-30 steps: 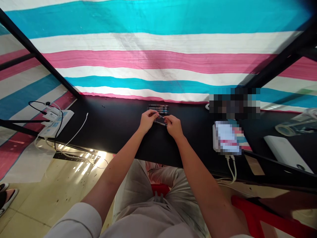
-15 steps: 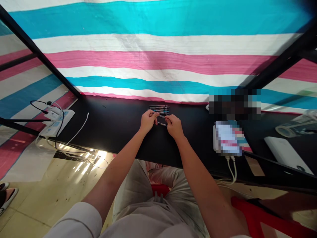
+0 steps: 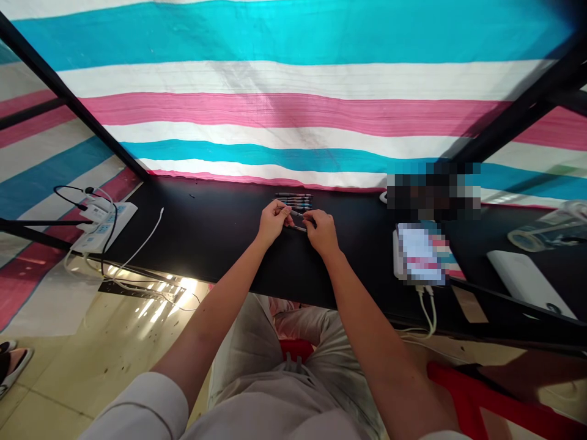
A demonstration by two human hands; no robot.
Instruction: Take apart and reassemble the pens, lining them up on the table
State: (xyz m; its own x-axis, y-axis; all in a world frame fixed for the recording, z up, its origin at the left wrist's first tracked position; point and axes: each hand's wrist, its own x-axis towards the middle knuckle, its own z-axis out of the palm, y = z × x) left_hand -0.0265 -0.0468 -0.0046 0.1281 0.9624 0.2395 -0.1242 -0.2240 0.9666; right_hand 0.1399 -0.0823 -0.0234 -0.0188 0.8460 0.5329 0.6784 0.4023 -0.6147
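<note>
Both my hands are closed on one slim pen [image 3: 296, 213], held level above the black table [image 3: 220, 244]. My left hand [image 3: 274, 221] pinches its left end between thumb and fingers. At the right end, my right hand [image 3: 320, 229] grips it with bent fingers that hide the tip. Just below, a second pen [image 3: 299, 228] shows between the hands; whether it lies on the table or touches my fingers I cannot tell. Behind my hands, several pens [image 3: 296, 200] lie side by side in a row.
A white power strip [image 3: 112, 229] with plugs stands at the left table edge, a white cable [image 3: 142, 244] trailing from it. To the right lie a blurred phone [image 3: 419, 253] with cables, a white box [image 3: 527, 284] and a clear jar [image 3: 541, 232]. Striped sheeting [image 3: 275, 116] hangs behind.
My hands have drawn slightly closer together along the held pen, the right one shifting a little left. The row of pens stays where it was.
</note>
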